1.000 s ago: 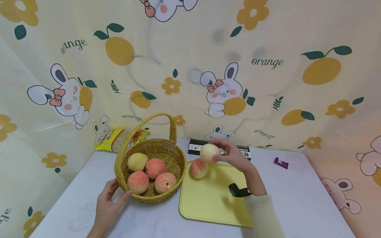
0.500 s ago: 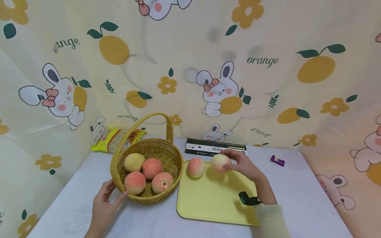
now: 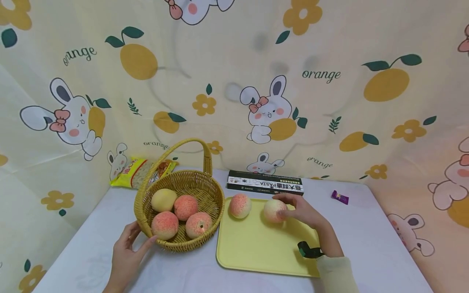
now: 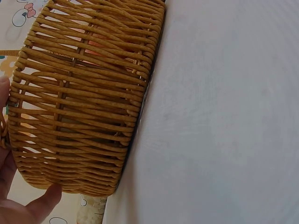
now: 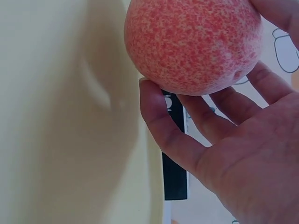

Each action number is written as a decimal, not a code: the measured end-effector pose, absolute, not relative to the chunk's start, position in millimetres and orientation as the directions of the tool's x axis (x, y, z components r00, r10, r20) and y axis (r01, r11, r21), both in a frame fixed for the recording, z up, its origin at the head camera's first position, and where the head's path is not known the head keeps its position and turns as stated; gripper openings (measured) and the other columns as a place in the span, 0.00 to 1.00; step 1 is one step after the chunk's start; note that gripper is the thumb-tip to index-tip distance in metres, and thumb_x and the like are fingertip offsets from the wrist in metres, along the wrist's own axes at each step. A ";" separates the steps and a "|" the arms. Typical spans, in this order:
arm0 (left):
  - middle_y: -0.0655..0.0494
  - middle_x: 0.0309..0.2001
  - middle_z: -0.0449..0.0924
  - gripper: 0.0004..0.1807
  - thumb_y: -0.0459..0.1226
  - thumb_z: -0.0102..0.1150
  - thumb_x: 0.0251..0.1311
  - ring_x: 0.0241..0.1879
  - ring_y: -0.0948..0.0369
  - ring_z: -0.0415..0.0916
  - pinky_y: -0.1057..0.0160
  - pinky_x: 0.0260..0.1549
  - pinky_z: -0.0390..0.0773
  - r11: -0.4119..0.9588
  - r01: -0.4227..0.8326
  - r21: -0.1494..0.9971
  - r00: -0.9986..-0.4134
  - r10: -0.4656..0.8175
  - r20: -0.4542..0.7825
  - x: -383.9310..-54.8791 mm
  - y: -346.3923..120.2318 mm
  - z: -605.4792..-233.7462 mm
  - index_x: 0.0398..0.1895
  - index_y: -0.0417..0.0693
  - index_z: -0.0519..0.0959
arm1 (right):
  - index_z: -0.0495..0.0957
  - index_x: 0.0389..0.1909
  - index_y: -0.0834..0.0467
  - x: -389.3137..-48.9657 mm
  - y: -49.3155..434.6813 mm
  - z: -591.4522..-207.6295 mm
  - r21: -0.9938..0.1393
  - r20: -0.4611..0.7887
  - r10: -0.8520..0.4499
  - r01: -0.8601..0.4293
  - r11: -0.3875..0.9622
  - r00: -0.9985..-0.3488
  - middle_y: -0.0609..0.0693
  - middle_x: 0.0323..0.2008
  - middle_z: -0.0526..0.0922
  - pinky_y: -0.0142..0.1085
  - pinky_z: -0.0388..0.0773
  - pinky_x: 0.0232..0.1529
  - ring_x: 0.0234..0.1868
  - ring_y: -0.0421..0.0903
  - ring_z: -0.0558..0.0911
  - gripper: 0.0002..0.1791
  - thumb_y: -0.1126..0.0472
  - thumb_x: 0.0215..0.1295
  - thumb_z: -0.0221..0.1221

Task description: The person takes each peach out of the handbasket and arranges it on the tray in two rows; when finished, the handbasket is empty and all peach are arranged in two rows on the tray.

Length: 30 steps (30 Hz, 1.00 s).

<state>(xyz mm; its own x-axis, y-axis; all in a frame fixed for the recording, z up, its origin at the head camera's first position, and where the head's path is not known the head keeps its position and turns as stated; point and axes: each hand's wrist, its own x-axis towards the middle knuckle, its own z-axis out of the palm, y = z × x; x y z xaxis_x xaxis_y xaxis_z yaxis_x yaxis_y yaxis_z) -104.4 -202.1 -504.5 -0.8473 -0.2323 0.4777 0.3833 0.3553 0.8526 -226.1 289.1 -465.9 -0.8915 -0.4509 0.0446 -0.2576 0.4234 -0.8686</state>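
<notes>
My right hand (image 3: pixel 303 211) grips a pale pink-blushed peach (image 3: pixel 275 211) low over the yellow tray (image 3: pixel 265 248). Thumb and fingertips are spread around the peach in the right wrist view, where its speckled red side shows. Left of it on the tray sits another peach (image 3: pixel 240 206). My left hand (image 3: pixel 127 256) holds the near-left rim of a woven basket (image 3: pixel 190 245), thumb at the rim and fingers against the outer side. Inside the basket lie several peaches, among them a yellowish one (image 3: pixel 163 200) and a red one (image 3: pixel 185 207).
A black-and-white pasta box (image 3: pixel 265 183) lies behind the tray along the patterned cloth backdrop (image 3: pixel 220 61). Behind the basket is a yellow food packet (image 3: pixel 137 173). A small purple wrapped item (image 3: pixel 340 197) lies at the right of the white table (image 3: pixel 373 244). The basket's tall handle (image 3: pixel 208 160) arches up.
My right hand has carried its peach right and down, away from the other peach, to low over the tray. My left hand stays at the basket; the head view has shifted slightly.
</notes>
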 end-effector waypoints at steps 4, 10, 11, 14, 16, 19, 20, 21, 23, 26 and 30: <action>0.47 0.52 0.78 0.31 0.16 0.69 0.47 0.53 0.69 0.74 0.78 0.58 0.72 0.367 0.368 0.854 -0.851 -0.236 0.469 -104.8 -202.8 -504.5 0.58 0.30 0.74 | 0.75 0.61 0.65 -226.4 289.1 -469.5 -0.867 0.041 -0.450 -0.255 0.427 -0.892 0.58 0.57 0.80 0.55 0.71 0.62 0.58 0.58 0.75 0.27 0.60 0.61 0.67; 0.47 0.53 0.78 0.31 0.17 0.70 0.48 0.53 0.70 0.74 0.79 0.58 0.72 0.371 0.351 0.860 -0.857 -0.243 0.454 -104.8 -202.7 -504.5 0.58 0.31 0.74 | 0.77 0.60 0.62 -227.1 288.6 -473.9 -0.873 0.039 -0.447 -0.249 0.420 -0.894 0.57 0.56 0.80 0.48 0.73 0.61 0.58 0.56 0.75 0.26 0.60 0.61 0.67; 0.46 0.53 0.77 0.31 0.17 0.70 0.48 0.53 0.70 0.74 0.79 0.58 0.72 0.371 0.350 0.860 -0.858 -0.243 0.453 -104.8 -202.5 -504.4 0.58 0.31 0.74 | 0.76 0.60 0.62 -227.2 289.1 -474.6 -0.873 0.040 -0.448 -0.249 0.419 -0.893 0.58 0.56 0.80 0.46 0.74 0.61 0.57 0.56 0.75 0.26 0.60 0.61 0.67; 0.46 0.52 0.77 0.30 0.17 0.70 0.48 0.53 0.70 0.74 0.79 0.58 0.71 0.373 0.349 0.860 -0.858 -0.242 0.453 -104.5 -202.1 -503.9 0.58 0.30 0.73 | 0.77 0.60 0.62 -227.5 289.3 -476.0 -0.879 0.031 -0.442 -0.235 0.414 -0.896 0.57 0.56 0.80 0.43 0.75 0.60 0.57 0.55 0.75 0.25 0.61 0.61 0.67; 0.46 0.52 0.78 0.30 0.17 0.70 0.48 0.53 0.70 0.74 0.79 0.58 0.72 0.373 0.352 0.859 -0.856 -0.242 0.456 -104.4 -202.1 -503.5 0.57 0.30 0.74 | 0.77 0.60 0.62 -227.9 288.5 -476.4 -0.877 0.030 -0.451 -0.240 0.416 -0.892 0.57 0.56 0.80 0.44 0.75 0.59 0.57 0.55 0.75 0.26 0.61 0.62 0.67; 0.49 0.53 0.78 0.31 0.17 0.70 0.47 0.53 0.70 0.74 0.79 0.58 0.72 0.374 0.358 0.856 -0.853 -0.243 0.463 -104.3 -202.6 -503.7 0.58 0.30 0.74 | 0.75 0.63 0.61 -228.3 285.3 -476.9 -0.866 0.026 -0.485 -0.262 0.426 -0.874 0.56 0.56 0.80 0.45 0.76 0.58 0.57 0.55 0.75 0.29 0.60 0.62 0.68; 0.49 0.53 0.78 0.31 0.17 0.70 0.47 0.53 0.70 0.74 0.79 0.58 0.72 0.374 0.360 0.855 -0.852 -0.242 0.465 -104.3 -202.8 -503.9 0.58 0.31 0.74 | 0.73 0.65 0.61 -228.5 283.9 -477.2 -0.866 0.018 -0.502 -0.264 0.424 -0.865 0.56 0.57 0.79 0.44 0.77 0.57 0.57 0.55 0.75 0.30 0.60 0.61 0.68; 0.49 0.53 0.78 0.31 0.16 0.70 0.47 0.53 0.69 0.74 0.79 0.58 0.72 0.371 0.364 0.854 -0.851 -0.240 0.467 -104.2 -203.0 -504.2 0.58 0.31 0.74 | 0.72 0.66 0.61 -228.6 282.4 -477.8 -0.868 0.009 -0.519 -0.264 0.420 -0.855 0.57 0.58 0.78 0.44 0.78 0.56 0.57 0.56 0.74 0.32 0.59 0.61 0.68; 0.48 0.53 0.78 0.31 0.16 0.70 0.47 0.53 0.70 0.74 0.79 0.58 0.71 0.371 0.366 0.853 -0.852 -0.236 0.468 -104.0 -203.3 -504.9 0.58 0.31 0.74 | 0.69 0.68 0.62 -228.7 279.3 -479.5 -0.877 -0.009 -0.540 -0.253 0.409 -0.842 0.59 0.59 0.76 0.42 0.80 0.54 0.57 0.57 0.74 0.36 0.59 0.60 0.69; 0.46 0.54 0.77 0.32 0.17 0.70 0.48 0.54 0.70 0.74 0.80 0.58 0.71 0.372 0.364 0.854 -0.855 -0.231 0.465 -103.9 -203.4 -506.3 0.59 0.32 0.74 | 0.67 0.69 0.62 -229.4 274.9 -482.6 -0.889 -0.027 -0.534 -0.224 0.399 -0.845 0.60 0.59 0.74 0.38 0.82 0.52 0.56 0.57 0.73 0.39 0.60 0.58 0.70; 0.47 0.54 0.77 0.32 0.18 0.70 0.48 0.55 0.69 0.74 0.80 0.58 0.70 0.369 0.365 0.855 -0.857 -0.227 0.463 -103.9 -203.5 -506.9 0.60 0.34 0.74 | 0.67 0.69 0.63 -229.5 271.7 -483.2 -0.887 -0.019 -0.498 -0.216 0.409 -0.867 0.60 0.59 0.74 0.37 0.81 0.51 0.55 0.55 0.73 0.38 0.60 0.58 0.71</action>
